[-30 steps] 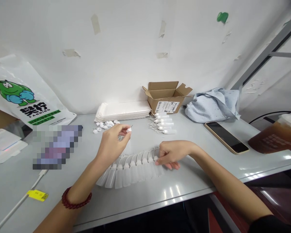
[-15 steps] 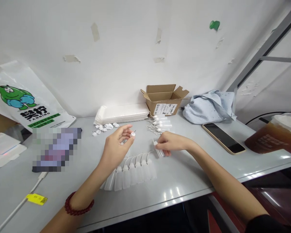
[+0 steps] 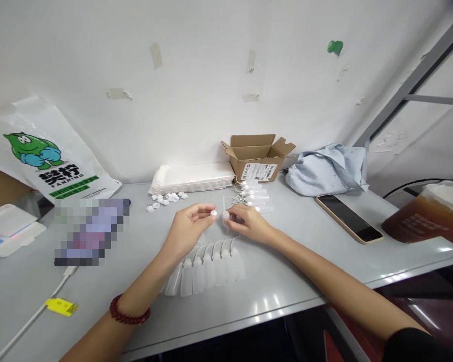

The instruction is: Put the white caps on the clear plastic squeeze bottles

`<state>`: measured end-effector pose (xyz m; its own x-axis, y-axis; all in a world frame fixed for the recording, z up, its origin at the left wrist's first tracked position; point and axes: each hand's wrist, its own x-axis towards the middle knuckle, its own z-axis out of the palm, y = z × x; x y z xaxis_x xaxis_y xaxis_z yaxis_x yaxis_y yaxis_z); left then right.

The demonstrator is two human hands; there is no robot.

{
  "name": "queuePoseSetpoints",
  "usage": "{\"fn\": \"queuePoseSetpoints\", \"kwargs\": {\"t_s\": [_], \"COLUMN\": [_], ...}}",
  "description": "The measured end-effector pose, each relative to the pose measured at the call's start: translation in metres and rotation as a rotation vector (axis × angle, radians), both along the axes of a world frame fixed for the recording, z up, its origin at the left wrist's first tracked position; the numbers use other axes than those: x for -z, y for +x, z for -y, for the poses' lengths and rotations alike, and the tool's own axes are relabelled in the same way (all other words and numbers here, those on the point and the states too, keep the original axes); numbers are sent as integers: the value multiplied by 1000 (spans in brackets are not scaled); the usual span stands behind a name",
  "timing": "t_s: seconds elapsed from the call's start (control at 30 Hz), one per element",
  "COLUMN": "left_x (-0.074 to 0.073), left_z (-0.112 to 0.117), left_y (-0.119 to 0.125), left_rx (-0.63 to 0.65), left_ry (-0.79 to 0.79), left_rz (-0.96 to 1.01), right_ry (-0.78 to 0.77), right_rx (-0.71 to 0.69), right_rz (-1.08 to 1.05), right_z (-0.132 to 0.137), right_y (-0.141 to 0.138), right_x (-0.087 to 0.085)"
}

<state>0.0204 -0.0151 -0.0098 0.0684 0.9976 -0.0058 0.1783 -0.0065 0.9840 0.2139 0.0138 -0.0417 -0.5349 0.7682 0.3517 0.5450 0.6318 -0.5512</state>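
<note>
My left hand [image 3: 189, 226] pinches a small white cap [image 3: 213, 213] between thumb and fingers, above the table. My right hand [image 3: 249, 223] grips a small translucent squeeze bottle [image 3: 226, 214], its white neck pointing at the cap; the two tips are almost touching. Below both hands lies a row of several empty bottles [image 3: 207, 264] side by side on the grey table [image 3: 287, 281]. Loose white caps [image 3: 166, 198] are scattered behind my left hand. Several capped bottles [image 3: 254, 197] lie behind my right hand.
An open cardboard box [image 3: 257, 157] and a stack of white bags [image 3: 194, 177] stand by the wall. A phone [image 3: 347, 218], a blue cloth [image 3: 326, 170] and a drink cup [image 3: 426, 213] are at the right. A printed plastic bag [image 3: 49, 161] and a white cable [image 3: 33, 314] lie left.
My right hand took one bottle from the row's right end, lifted it and carried it left to the cap. My left hand, holding the cap, shifted slightly right.
</note>
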Motion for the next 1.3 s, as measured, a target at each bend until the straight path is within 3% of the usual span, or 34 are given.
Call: {"fn": "queuePoseSetpoints", "kwargs": {"t_s": [0.23, 0.4, 0.6, 0.77, 1.03, 1.17, 1.3], "left_x": [3, 0, -7, -9, -13, -13, -15], "left_z": [1, 3, 6, 11, 9, 8, 8], "left_y": [2, 3, 4, 5, 1, 0, 0], "left_rx": [-2, 14, 127, 193, 126, 80, 63], "left_ry": [-26, -102, -186, -171, 8, 50, 39], "left_rz": [-7, 123, 380, 339, 197, 163, 152], "right_ry": [-33, -40, -64, -91, -395, -558, -597], "right_rx": [-8, -32, -58, -71, 12, -21, -31], "right_rz": [-1, -58, -153, -211, -477, -599, -615], "right_z": [0, 9, 22, 26, 27, 26, 24], "right_y": [-1, -3, -7, -9, -8, -6, -3], "right_x": [-1, -4, -12, -19, -28, -31, -30]}}
